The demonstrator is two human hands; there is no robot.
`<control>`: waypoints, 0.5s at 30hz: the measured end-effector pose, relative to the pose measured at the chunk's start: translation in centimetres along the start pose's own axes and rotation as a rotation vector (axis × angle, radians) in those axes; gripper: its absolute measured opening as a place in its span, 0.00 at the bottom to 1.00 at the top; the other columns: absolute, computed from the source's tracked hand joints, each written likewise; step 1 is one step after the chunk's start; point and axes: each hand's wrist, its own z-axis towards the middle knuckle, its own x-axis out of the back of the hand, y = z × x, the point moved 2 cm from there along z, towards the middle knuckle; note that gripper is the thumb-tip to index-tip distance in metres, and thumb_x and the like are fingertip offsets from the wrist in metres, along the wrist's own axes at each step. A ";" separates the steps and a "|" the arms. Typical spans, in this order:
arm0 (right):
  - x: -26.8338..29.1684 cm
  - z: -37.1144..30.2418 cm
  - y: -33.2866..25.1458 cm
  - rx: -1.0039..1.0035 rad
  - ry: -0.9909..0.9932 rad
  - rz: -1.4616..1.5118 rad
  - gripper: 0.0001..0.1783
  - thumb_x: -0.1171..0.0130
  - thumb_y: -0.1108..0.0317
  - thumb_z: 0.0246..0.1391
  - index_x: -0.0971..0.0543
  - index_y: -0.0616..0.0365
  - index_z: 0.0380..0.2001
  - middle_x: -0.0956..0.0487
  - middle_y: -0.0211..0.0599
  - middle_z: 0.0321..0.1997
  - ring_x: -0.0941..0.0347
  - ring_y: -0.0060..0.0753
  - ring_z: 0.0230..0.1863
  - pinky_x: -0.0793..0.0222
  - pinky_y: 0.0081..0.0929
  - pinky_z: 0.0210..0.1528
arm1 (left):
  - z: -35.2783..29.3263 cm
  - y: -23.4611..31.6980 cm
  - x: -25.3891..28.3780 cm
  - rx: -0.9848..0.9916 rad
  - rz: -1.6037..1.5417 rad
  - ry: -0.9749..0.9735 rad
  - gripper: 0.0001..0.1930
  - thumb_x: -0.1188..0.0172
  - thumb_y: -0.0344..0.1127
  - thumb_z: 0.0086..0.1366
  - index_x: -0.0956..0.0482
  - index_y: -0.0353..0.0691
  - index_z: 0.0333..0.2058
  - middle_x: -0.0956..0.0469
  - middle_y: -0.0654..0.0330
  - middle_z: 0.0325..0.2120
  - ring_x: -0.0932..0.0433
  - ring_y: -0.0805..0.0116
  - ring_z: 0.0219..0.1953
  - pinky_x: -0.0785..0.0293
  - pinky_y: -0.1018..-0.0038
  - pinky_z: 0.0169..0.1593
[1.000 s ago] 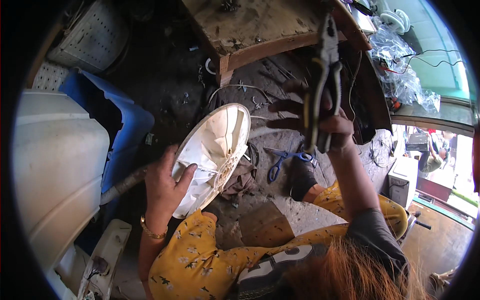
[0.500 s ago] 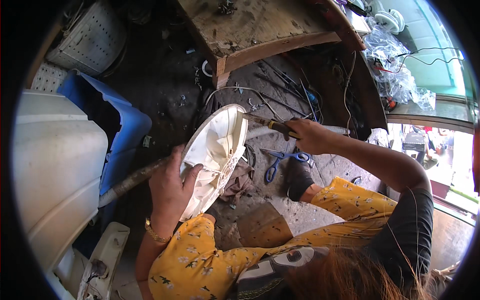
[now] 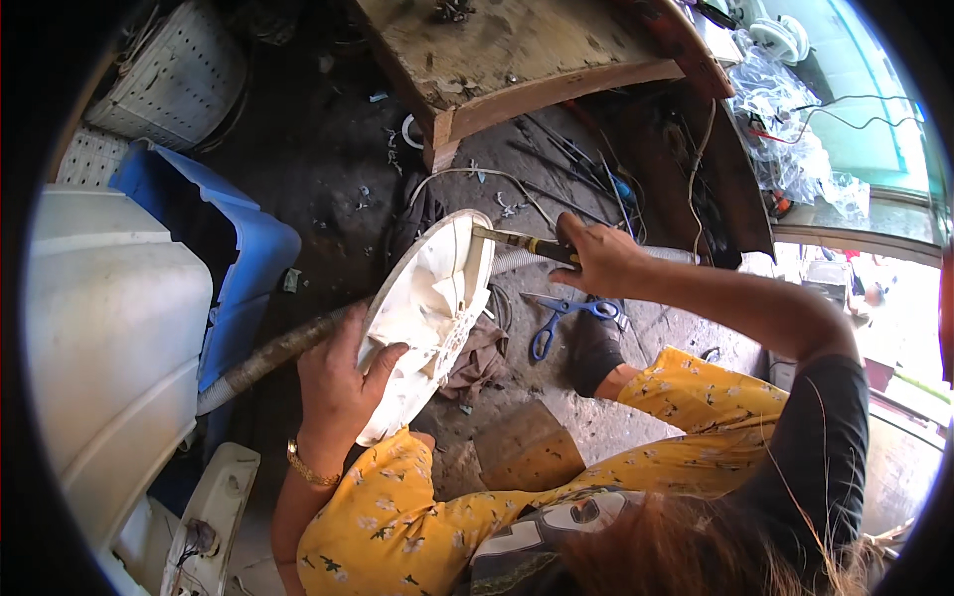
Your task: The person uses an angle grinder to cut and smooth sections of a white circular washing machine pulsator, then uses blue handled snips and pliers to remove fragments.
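My left hand (image 3: 340, 382) grips the lower left rim of a round white plastic disc (image 3: 422, 323), thumb over its ribbed face. The disc is tilted on edge, its lower end by my left knee. My right hand (image 3: 608, 260) is closed on the yellow-and-black handle of a slim metal-bladed hand tool (image 3: 542, 246); I cannot tell its exact kind. The blade tip meets the disc near its upper right rim. Blue-handled scissors (image 3: 545, 333) lie opened on the floor beside my right foot. A brown rag (image 3: 477, 360) lies just beyond the disc.
A wooden table (image 3: 537, 50) stands ahead, with rods and cables on the floor beneath. On the left are a blue plastic bin (image 3: 234, 253) and a large white plastic casing (image 3: 109, 298). A grey hose (image 3: 278, 355) crosses the floor behind the disc. Clear plastic bags (image 3: 785, 129) lie at right.
My right hand has shifted slightly left and its thumb has moved lower on the tool handle. The blade tip has moved a little left along the disc. My left hand keeps its hold.
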 end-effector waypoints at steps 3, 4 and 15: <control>-2.0 1.5 0.9 0.005 0.008 0.156 0.33 0.31 0.43 0.54 0.26 0.58 0.51 0.16 0.53 0.37 0.18 0.60 0.42 0.24 0.49 0.46 | 0.1 -0.5 -0.2 0.017 -0.018 -0.011 0.26 0.28 0.42 0.61 0.23 0.32 0.53 0.16 0.45 0.37 0.15 0.46 0.37 0.20 0.61 0.40; -2.9 2.1 1.0 0.034 0.021 0.231 0.31 0.31 0.45 0.55 0.23 0.58 0.49 0.16 0.54 0.38 0.18 0.59 0.43 0.24 0.48 0.47 | 0.3 -0.7 -0.1 0.020 -0.043 -0.005 0.26 0.28 0.41 0.61 0.23 0.31 0.53 0.16 0.45 0.37 0.14 0.49 0.38 0.20 0.63 0.41; -12.5 5.1 -1.7 -0.029 -0.304 1.230 0.20 0.30 0.65 0.59 0.24 0.62 0.49 0.20 0.36 0.27 0.25 0.24 0.21 0.30 0.26 0.22 | -1.1 -4.9 0.7 0.115 -0.137 0.033 0.28 0.27 0.38 0.61 0.25 0.28 0.55 0.16 0.48 0.42 0.15 0.59 0.43 0.22 0.67 0.49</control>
